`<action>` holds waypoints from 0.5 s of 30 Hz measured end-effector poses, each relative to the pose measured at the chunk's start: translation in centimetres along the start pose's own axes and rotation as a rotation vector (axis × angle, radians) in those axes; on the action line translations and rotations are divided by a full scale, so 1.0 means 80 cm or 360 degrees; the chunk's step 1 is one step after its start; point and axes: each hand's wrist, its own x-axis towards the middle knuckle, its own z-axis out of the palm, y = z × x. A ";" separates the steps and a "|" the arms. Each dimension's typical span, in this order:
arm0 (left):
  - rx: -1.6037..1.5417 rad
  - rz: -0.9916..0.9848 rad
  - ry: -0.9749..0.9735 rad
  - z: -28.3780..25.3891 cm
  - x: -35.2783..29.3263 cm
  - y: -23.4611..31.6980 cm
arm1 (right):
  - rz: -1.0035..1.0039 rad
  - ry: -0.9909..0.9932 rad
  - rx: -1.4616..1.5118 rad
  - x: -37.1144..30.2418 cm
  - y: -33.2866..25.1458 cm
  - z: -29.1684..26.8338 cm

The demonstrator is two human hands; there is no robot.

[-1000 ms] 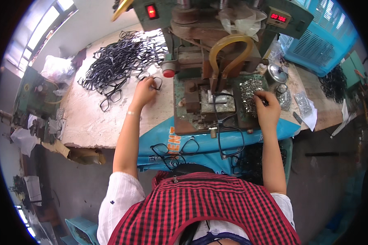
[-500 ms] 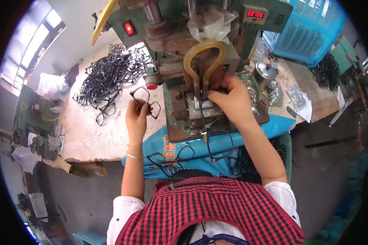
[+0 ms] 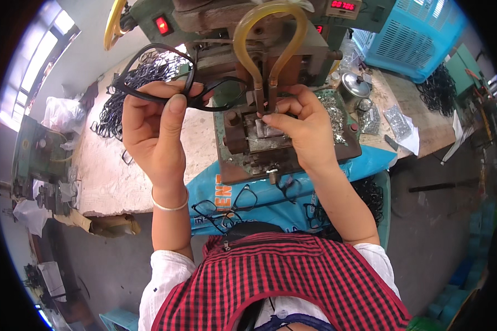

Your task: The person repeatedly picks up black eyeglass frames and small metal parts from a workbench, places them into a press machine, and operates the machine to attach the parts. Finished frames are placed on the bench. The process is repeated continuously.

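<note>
- Now your left grip (image 3: 157, 124) has raised a pinched spectacle frame (image 3: 192, 101) at the left of the press (image 3: 313, 52).
- Your right grip (image 3: 310, 129) is at the press's fixture (image 3: 268, 134), its hold unclear.
- A second frame (image 3: 286, 193) has left the fixture, blurred below the press; the raised one seems current.

The black glasses frame (image 3: 195, 102) I held looked like smooth, glossy plastic, and my bracelet (image 3: 171, 208) like shiny metal. The looped yellow tube (image 3: 241, 44) was smooth and translucent, rubber or plastic, I couldn't tell which. The machine base (image 3: 232, 163) was metal, its green paint worn rough. My checked apron (image 3: 292, 267) was matt cloth, the blue sheet (image 3: 376, 160) shiny plastic, the tabletop (image 3: 116, 176) scuffed, matt wood.
</note>
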 end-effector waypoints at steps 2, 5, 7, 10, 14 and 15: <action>0.0112 0.0050 -0.0011 -0.003 -0.002 -0.002 | -0.0024 -0.0004 -0.0125 -0.009 -0.004 0.002; 0.0089 -0.0012 -0.0122 -0.001 -0.020 0.006 | -0.0140 -0.0032 -0.0252 -0.037 -0.021 -0.001; 0.0235 -0.0126 -0.0244 -0.006 -0.046 0.011 | -0.0221 0.0055 -0.0651 -0.033 -0.012 -0.041; 0.0690 0.0529 -0.0822 0.015 -0.053 -0.001 | -0.0586 0.0500 -0.2206 -0.021 0.034 -0.132; 0.1007 0.0918 -0.1191 0.030 -0.059 -0.011 | -0.0604 0.0500 -0.2300 -0.019 0.062 -0.166; 0.0996 0.0948 -0.1175 0.031 -0.062 -0.013 | -0.0634 0.0504 -0.2218 -0.016 0.062 -0.166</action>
